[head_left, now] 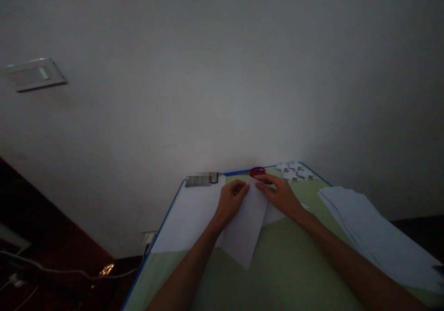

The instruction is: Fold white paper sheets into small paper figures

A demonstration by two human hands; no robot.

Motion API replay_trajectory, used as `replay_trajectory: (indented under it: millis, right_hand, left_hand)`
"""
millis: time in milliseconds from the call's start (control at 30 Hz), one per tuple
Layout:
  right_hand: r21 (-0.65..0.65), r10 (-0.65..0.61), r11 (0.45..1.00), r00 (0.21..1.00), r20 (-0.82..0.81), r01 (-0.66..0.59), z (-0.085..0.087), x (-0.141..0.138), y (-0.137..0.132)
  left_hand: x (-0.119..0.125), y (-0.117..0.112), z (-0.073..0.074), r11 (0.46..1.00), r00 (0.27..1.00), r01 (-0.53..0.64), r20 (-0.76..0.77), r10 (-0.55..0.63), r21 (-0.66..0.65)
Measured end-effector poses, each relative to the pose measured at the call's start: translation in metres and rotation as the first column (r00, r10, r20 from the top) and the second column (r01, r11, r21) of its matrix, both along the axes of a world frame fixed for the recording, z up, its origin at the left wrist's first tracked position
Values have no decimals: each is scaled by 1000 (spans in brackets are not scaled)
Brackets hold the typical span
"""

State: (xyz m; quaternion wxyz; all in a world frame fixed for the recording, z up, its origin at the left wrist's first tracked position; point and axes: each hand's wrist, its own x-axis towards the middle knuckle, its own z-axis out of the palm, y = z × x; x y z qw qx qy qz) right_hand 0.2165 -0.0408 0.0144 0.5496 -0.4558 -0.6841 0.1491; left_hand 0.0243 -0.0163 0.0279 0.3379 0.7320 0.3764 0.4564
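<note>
A sheet of white paper point(244, 230), narrowing toward its far end, hangs between my two hands above the green table. My left hand point(231, 200) pinches its upper left edge between thumb and fingers. On the other side, my right hand point(279, 193) grips near the top, thumb and forefinger close together at the paper's tip. Partly behind the right wrist lies another white paper piece point(273, 214). Red-handled scissors point(257, 171) rest just beyond my fingers at the table's back edge; their blades are hard to make out.
White paper point(183, 223) covers the table's left side, with a dark-framed, blurred-out object point(201, 179) at its far end. Several small cut paper shapes point(294, 171) lie at the back right. A paper stack point(374, 232) extends along the right. The wall point(222, 93) stands directly behind the table.
</note>
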Motion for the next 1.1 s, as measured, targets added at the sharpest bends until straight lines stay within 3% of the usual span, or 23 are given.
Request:
replay_trajectory:
  millis: [133, 300, 500, 733, 933, 1100]
  right_hand:
    - [111, 3, 994, 990, 139, -19, -3, 0, 0]
    - [227, -50, 972, 894, 445, -59, -2, 8, 2]
    - [287, -139, 958, 864, 483, -7, 3, 13, 0]
    - [285, -125, 955, 770, 625, -76, 6, 8, -8]
    - [257, -118, 964, 766, 632, -64, 6, 22, -1]
    - [219, -182, 973, 821, 541, 71, 3, 39, 11]
  left_hand:
    - [2, -4, -2, 999, 996, 45, -83, -46, -13]
    - [4, -4, -5, 998, 981, 59, -180, -65, -37]
    - [3, -4, -3, 997, 970, 63, -234, -72, -49]
    - [6, -9, -2, 992, 906, 51, -424, 1, 112]
    - [7, -10, 0, 994, 904, 66, -427, -23, 86]
    - [7, -8, -1, 997, 915, 62, -402, -39, 43]
